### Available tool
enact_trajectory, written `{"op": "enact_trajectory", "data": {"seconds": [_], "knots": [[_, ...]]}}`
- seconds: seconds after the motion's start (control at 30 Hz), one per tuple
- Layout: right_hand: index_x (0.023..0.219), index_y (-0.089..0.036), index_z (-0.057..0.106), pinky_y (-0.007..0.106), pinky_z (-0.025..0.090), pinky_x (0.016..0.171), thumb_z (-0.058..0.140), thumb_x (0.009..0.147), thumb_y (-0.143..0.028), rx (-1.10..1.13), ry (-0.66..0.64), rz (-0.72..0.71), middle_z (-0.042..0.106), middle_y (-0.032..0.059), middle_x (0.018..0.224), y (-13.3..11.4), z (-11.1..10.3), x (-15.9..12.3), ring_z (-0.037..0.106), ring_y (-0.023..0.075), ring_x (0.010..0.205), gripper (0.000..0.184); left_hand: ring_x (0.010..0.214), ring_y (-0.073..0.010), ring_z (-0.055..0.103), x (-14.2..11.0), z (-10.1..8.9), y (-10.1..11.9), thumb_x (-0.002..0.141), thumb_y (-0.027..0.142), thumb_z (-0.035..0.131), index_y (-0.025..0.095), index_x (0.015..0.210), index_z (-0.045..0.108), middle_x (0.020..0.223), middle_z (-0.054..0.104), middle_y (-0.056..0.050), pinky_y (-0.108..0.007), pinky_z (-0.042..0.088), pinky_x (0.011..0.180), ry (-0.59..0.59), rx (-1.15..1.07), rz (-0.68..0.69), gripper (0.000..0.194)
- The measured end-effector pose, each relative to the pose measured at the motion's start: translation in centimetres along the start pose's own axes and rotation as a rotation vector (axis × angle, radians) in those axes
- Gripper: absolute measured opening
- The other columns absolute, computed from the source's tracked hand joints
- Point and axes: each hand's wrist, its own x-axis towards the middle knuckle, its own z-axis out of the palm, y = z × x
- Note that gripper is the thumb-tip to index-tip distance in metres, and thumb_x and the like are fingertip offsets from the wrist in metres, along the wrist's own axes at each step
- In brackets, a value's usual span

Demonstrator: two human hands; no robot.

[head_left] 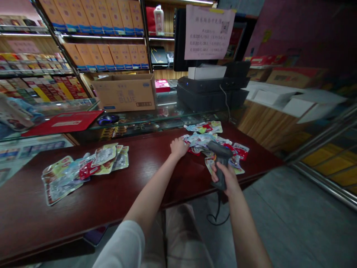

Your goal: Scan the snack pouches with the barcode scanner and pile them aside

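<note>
My right hand (225,178) is wrapped around the handle of a dark grey barcode scanner (220,150), its head raised over a heap of packets and its cable hanging below the table edge. Colourful plastic snack packets (202,139) lie overlapping in that heap on the dark red-brown table (145,178). At the heap's left edge, my left hand (179,147) has its fingers curled in on a packet; the fingertips are partly hidden. Farther left on the tabletop, a second group of snack packets (86,169) is spread in a row, away from both hands.
Behind the table runs a glass counter (134,121) with a cardboard box (126,93), a red folder (65,123) and a computer mouse (108,119). A black monitor (180,41) with a taped paper sign (209,33) stands at the back. White boxes (295,100) are at right.
</note>
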Motion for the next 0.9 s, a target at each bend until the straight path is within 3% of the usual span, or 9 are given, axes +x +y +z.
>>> {"op": "enact_trajectory", "data": {"seconds": [0.13,0.37,0.57,0.77,0.9], "knots": [[0.089,-0.023,0.051,0.021,0.035,0.036,0.078,0.075,-0.045,0.001,-0.006,0.014,0.053,-0.0066,0.063,0.5,-0.5,0.1,0.042,0.0055,0.038,0.037,0.129,-0.0384,0.054,0.5,0.6,-0.5,0.093,0.04,0.058,0.011,0.122,0.063,0.134,0.06,-0.027,-0.046,0.042,0.103,0.009,-0.005,-0.018,0.042],[0.095,-0.023,0.052,0.021,0.031,0.034,0.08,0.073,-0.045,0.01,-0.015,0.02,0.055,-0.0058,0.067,0.6,-0.5,0.0,0.041,0.0055,0.038,0.042,0.12,-0.0361,0.062,1.4,0.9,-2.1,0.087,0.036,0.066,0.016,0.093,0.067,0.119,0.069,-0.022,-0.046,0.043,0.1,0.011,-0.145,-0.03,0.02],[0.092,-0.022,0.052,0.022,0.036,0.037,0.08,0.071,-0.044,0.026,0.015,0.019,0.053,-0.0072,0.064,0.5,-0.3,-0.1,0.043,0.0063,0.037,0.041,0.094,-0.0257,0.068,2.7,0.4,-4.3,0.083,0.022,0.068,0.019,0.086,0.058,0.093,0.072,-0.012,-0.038,0.05,0.087,0.071,-0.455,-0.067,0.011],[0.082,-0.022,0.05,0.022,0.035,0.037,0.08,0.071,-0.045,0.002,0.012,0.022,0.053,-0.0062,0.062,0.4,-0.2,-0.1,0.044,0.0065,0.036,0.04,0.076,-0.0172,0.065,2.8,-1.0,-6.0,0.079,0.032,0.074,0.019,0.091,0.059,0.081,0.067,-0.002,-0.031,0.055,0.072,0.156,-0.851,-0.085,0.023],[0.084,-0.021,0.053,0.022,0.035,0.037,0.081,0.071,-0.044,-0.037,0.019,-0.002,0.054,-0.0059,0.062,0.4,0.1,-0.3,0.045,0.0069,0.036,0.038,0.066,-0.0143,0.063,1.8,-2.5,-6.9,0.083,0.034,0.069,0.018,0.096,0.062,0.079,0.066,-0.001,-0.031,0.055,0.065,0.159,-1.065,-0.091,0.023]]}}
